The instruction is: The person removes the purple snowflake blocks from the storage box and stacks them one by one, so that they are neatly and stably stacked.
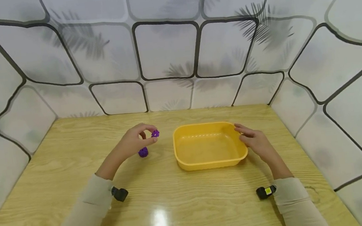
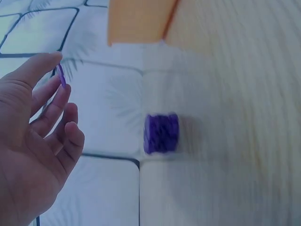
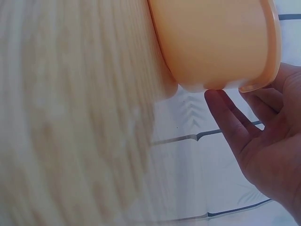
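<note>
My left hand point(image 1: 133, 141) pinches a small purple snowflake disc point(image 1: 155, 133) between thumb and fingertip, held up over the table. Edge-on in the left wrist view, that disc point(image 2: 61, 76) looks thin, and the other fingers curl loosely. Just below this hand a purple stack of similar discs point(image 1: 143, 152) sits on the table, ridged and dark in the left wrist view point(image 2: 162, 133). My right hand point(image 1: 257, 142) holds the right rim of a yellow plastic basin point(image 1: 213, 164). In the right wrist view, fingertips touch the basin's outer wall point(image 3: 216, 42); the thumb is partly hidden behind the rim.
The basin stands on a light wood-grain table point(image 1: 184, 204), right of the purple stack. Patterned white panels point(image 1: 168, 51) enclose the table at the back and both sides. A small black camera is worn at each wrist.
</note>
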Demonstrator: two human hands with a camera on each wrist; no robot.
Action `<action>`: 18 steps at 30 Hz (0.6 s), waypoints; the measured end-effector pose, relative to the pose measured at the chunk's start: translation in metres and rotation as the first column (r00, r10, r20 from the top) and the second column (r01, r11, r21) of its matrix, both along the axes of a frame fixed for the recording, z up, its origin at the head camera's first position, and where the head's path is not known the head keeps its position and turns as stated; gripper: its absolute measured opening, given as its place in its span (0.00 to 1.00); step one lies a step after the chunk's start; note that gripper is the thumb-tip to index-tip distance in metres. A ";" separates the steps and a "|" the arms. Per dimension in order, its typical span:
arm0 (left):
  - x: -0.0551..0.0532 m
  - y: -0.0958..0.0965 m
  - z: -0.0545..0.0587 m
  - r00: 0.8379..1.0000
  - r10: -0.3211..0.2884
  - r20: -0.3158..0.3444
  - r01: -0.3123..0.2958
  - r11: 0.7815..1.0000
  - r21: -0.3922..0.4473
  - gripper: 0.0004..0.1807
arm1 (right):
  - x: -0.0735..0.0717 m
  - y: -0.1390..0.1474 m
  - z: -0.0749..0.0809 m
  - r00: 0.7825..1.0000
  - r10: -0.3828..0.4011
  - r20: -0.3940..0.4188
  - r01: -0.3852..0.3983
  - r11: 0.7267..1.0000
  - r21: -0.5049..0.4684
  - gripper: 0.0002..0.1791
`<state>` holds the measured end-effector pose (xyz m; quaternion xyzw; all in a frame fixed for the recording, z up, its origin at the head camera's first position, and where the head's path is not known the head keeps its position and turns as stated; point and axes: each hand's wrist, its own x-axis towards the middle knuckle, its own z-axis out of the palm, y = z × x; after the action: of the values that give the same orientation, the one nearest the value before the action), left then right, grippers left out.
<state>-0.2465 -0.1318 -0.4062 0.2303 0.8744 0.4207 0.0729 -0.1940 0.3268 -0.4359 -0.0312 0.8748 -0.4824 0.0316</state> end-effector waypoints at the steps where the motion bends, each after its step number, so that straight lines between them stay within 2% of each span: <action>1: 0.000 -0.005 -0.002 1.000 0.008 -0.007 -0.009 1.000 -0.027 0.23 | 0.000 0.000 0.000 1.000 -0.002 0.001 0.002 1.000 0.000 0.25; 8: 0.004 -0.028 -0.012 0.998 0.027 -0.062 -0.040 0.976 -0.216 0.20 | 0.001 -0.002 0.001 1.000 -0.011 -0.002 0.011 1.000 -0.007 0.24; 14: 0.005 -0.037 -0.017 1.000 -0.003 -0.027 -0.005 0.957 -0.289 0.19 | 0.001 -0.002 0.001 1.000 -0.006 -0.006 0.006 1.000 -0.006 0.24; 18: 0.003 -0.039 -0.023 1.000 -0.002 -0.016 -0.003 0.943 -0.334 0.19 | 0.001 -0.003 0.001 1.000 -0.004 -0.013 0.004 1.000 0.000 0.24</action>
<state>-0.2438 -0.1705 -0.4290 0.2177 0.9337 0.2645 0.1036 -0.1929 0.3243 -0.4353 -0.0326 0.8751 -0.4822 0.0247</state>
